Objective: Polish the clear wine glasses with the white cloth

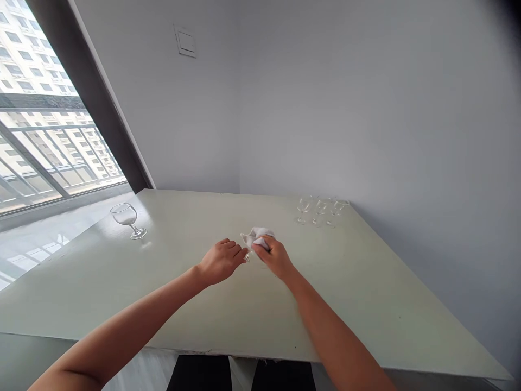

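Over the middle of the table, my left hand point(223, 262) is closed around a small stemmed glass point(246, 258); only bits of clear glass show beside the fingers. My right hand point(277, 259) grips a bunched white cloth point(261, 233) and presses it against the bowl of that glass. Cloth and fingers cover most of the glass. The two hands are close together, nearly touching.
One wine glass point(125, 215) stands upright at the table's left side. Several stemmed glasses point(321, 209) are grouped at the back right, near the wall point(345, 108). The pale table point(195, 320) has its front edge by my legs. A window point(44, 125) is on the left.
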{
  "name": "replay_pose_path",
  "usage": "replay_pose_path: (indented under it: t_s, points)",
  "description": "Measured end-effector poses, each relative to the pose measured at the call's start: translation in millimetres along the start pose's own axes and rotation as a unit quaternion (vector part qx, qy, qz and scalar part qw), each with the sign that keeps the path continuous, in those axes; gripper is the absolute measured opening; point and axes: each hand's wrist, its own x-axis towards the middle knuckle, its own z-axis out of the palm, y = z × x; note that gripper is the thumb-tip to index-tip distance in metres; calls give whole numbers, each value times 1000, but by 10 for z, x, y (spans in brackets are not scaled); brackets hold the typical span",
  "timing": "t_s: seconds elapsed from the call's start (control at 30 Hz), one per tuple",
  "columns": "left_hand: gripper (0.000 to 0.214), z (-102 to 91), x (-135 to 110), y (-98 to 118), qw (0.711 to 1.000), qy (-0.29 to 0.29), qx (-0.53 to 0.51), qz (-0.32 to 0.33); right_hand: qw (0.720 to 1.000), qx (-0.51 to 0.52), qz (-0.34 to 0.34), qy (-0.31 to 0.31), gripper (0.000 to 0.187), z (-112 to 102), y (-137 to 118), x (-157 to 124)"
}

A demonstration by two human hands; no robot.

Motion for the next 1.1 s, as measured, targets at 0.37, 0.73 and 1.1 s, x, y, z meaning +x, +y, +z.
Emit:
replay_pose_path:
  t_s: [0.37, 0.73, 1.1]
  points:
    - [44, 353, 165, 188, 975, 77, -106, -179, 745, 620, 200, 141, 20, 22, 149, 155]
    - [62, 543, 474, 481, 902, 179, -188, -346, 849, 503, 69, 144, 31, 229, 16, 40]
    - [73, 455, 364, 586, 827, 134, -404, -368, 887, 437, 147, 13, 39, 217, 51, 12]
